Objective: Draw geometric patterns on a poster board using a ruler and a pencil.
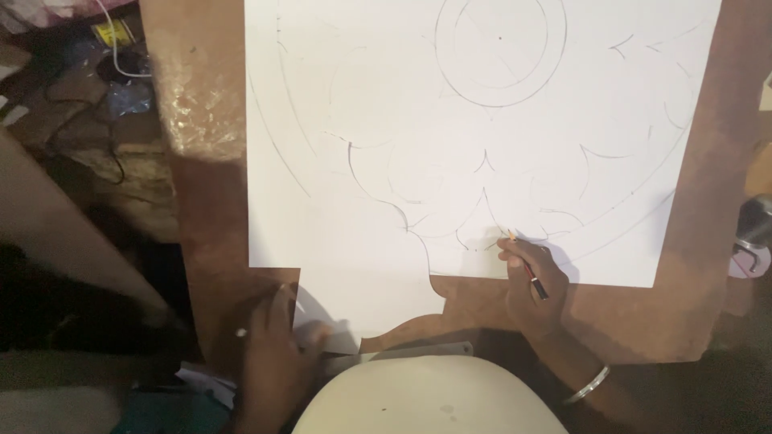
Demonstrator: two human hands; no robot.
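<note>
A large white sheet of paper [482,137] with pencilled circles and petal-shaped arcs lies on a brown wooden board [209,201]. My right hand [535,285] grips a pencil [527,265], its tip touching the paper near the lower edge among the arcs. A metal bangle [587,384] circles that wrist. My left hand [277,354] rests on the sheet's lower left corner, fingers closed around something small and pale that I cannot identify.
A pale rounded surface [426,398] fills the bottom centre. Left of the board lies a dim floor with cables [121,64] and clutter. A dark metal object [756,225] sits at the right edge.
</note>
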